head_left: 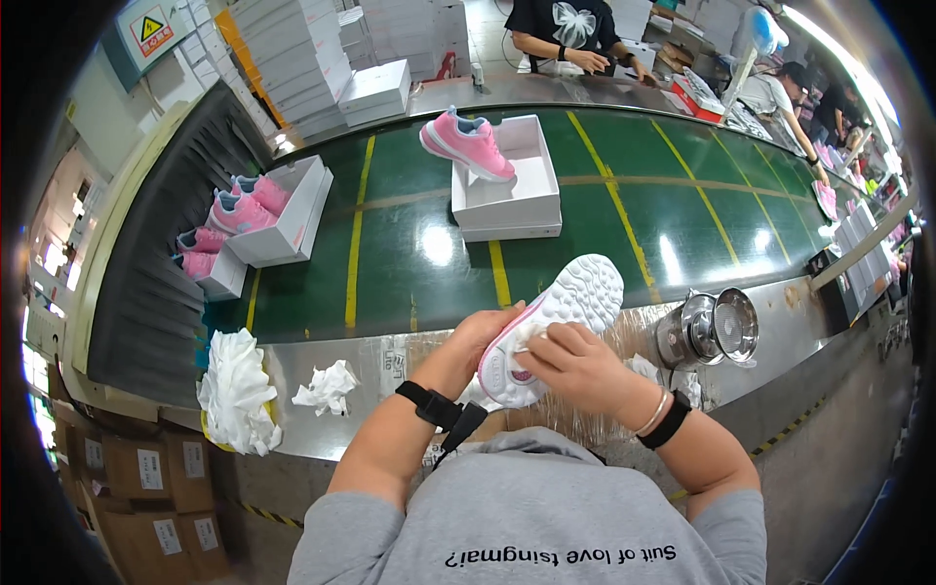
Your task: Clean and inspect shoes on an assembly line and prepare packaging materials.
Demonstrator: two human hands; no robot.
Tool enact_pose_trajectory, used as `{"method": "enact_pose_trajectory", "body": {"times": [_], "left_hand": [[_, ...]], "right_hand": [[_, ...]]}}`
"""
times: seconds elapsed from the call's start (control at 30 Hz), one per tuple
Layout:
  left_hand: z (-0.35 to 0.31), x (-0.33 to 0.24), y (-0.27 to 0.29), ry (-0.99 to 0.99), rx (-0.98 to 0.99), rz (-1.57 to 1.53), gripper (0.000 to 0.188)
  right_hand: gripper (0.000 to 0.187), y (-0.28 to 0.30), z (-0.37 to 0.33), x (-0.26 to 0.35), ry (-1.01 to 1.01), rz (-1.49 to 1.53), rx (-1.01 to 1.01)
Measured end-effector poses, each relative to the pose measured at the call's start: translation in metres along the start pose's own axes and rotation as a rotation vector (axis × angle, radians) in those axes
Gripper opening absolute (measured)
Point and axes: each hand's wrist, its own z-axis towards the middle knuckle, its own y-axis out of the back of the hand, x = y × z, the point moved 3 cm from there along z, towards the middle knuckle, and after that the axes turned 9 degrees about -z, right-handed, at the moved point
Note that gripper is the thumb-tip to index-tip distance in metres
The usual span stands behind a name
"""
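A pink sneaker with a white sole point(588, 292) is tilted so that its knobbly underside faces up, close in front of me. My left hand point(485, 330) is closed round its side. My right hand point(582, 366) presses on the sole with its fingers bunched on a wad of white cloth point(526, 336), mostly hidden by the fingers. Beyond them, an open white shoebox point(507, 216) stands on the green conveyor belt point(409, 244). Another pink sneaker point(470, 144) rests on that box's left rim.
Two boxes point(290, 229) of pink sneakers stand at the belt's left end, by a dark curtain point(161, 234). White cloths point(237, 390) are heaped at the bench's left. A metal pot point(694, 331) with a lid stands at right. Across the belt, a person point(570, 34) works.
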Motion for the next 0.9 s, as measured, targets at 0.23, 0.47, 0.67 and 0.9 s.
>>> {"method": "enact_pose_trajectory", "body": {"times": [0.23, 0.47, 0.67, 0.9], "left_hand": [[0.007, 0.007, 0.009, -0.048, 0.009, -0.023, 0.036], [0.019, 0.018, 0.033, 0.034, -0.099, 0.071, 0.034], [0.017, 0.012, 0.020, 0.024, -0.030, 0.067, 0.037], [0.021, 0.012, 0.023, 0.020, -0.052, 0.087, 0.037]], "right_hand": [[0.034, 0.013, 0.011, -0.004, -0.081, -0.015, -0.077], [0.033, -0.005, -0.010, -0.007, 0.003, -0.086, 0.102], [0.031, -0.004, 0.006, 0.005, 0.025, -0.036, 0.047], [0.030, 0.006, 0.005, -0.006, -0.003, -0.085, -0.014]]}}
